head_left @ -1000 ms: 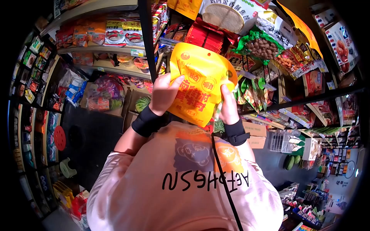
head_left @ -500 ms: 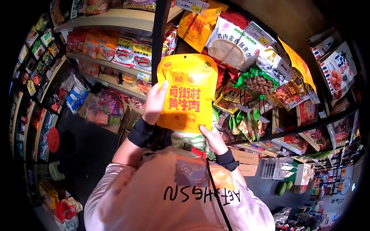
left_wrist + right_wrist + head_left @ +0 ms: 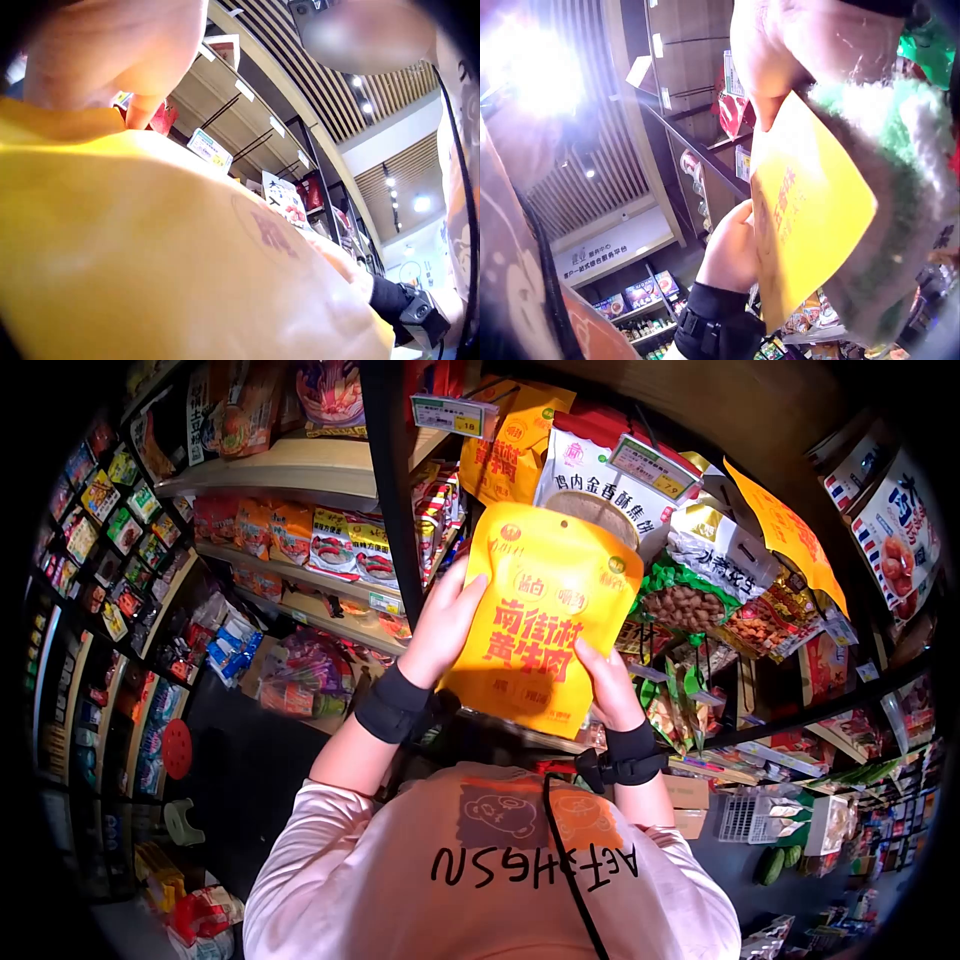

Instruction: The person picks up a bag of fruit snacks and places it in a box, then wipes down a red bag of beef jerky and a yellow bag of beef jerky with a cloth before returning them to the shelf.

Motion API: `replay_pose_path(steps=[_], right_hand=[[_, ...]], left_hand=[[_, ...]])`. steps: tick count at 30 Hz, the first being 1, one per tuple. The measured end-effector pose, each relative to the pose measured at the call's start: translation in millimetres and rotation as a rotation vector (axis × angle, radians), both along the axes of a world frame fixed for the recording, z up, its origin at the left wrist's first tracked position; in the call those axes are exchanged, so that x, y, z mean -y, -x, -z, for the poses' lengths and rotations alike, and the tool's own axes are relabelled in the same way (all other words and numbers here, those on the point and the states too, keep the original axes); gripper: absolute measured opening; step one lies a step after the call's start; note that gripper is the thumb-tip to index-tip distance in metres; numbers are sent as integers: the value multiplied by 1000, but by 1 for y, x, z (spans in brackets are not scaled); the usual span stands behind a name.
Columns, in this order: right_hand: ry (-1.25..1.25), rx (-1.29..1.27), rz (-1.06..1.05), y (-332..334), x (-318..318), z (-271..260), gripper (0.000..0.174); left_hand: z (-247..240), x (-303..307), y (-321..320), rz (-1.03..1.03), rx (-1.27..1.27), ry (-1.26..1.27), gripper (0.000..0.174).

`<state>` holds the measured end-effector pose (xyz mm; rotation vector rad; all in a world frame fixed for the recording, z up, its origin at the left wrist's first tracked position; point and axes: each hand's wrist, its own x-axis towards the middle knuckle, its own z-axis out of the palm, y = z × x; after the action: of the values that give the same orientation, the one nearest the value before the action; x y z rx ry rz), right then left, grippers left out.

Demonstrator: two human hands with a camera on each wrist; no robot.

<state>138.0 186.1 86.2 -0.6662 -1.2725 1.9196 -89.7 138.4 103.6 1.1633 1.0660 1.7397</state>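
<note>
A yellow snack pouch [image 3: 545, 630] with red lettering is held up in front of the chest, tilted, its printed face turned up. My left hand [image 3: 448, 618] grips its left edge, thumb over the front. At the lower right edge my right hand [image 3: 608, 685] pinches it, thumb on the front and fingers behind. In the left wrist view the yellow pouch [image 3: 142, 247] fills the lower part. A fluffy green-and-white cloth-like item [image 3: 907, 135] lies beside the right hand, behind the pouch; whether that hand holds it, I cannot tell.
Hanging snack packs surround the pouch: similar yellow pouches [image 3: 510, 440], a white cracker bag [image 3: 600, 485] and a green-topped bag of nuts [image 3: 685, 600]. Price tags [image 3: 455, 415] stick out. A dark shelf post [image 3: 390, 470] stands left, beside noodle packs [image 3: 335, 545]. A red stool [image 3: 176, 748] is on the floor.
The pouch went from tilted to nearly upright, then tilted again and shifted right. Both hands have kept hold; the right hand slid to the lower edge, then up the right side. The view has shifted.
</note>
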Motion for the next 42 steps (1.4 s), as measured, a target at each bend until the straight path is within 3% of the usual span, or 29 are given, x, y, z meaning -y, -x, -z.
replay_pose_path(steps=[7,9,11,16,27,42], right_hand=[[-225,26,-1,18,-51,-30,38],[-259,23,12,24,-61,-37,38],[-240,4,-23,32,-77,-36,37],[-379,-55,-118,58,-108,-34,34],[-489,-78,-354,88,-121,-64,33],[-465,-99,-343,101,-131,-73,34]], left_hand=[[-58,-76,41,-366,-638,-190,53],[-65,-84,50,-586,-880,-167,51],[-61,-84,46,-780,-942,-208,50],[-62,-73,24,-885,-914,-280,55],[-98,-73,20,-829,-751,-360,62],[-90,-81,20,-994,-1002,-333,56]])
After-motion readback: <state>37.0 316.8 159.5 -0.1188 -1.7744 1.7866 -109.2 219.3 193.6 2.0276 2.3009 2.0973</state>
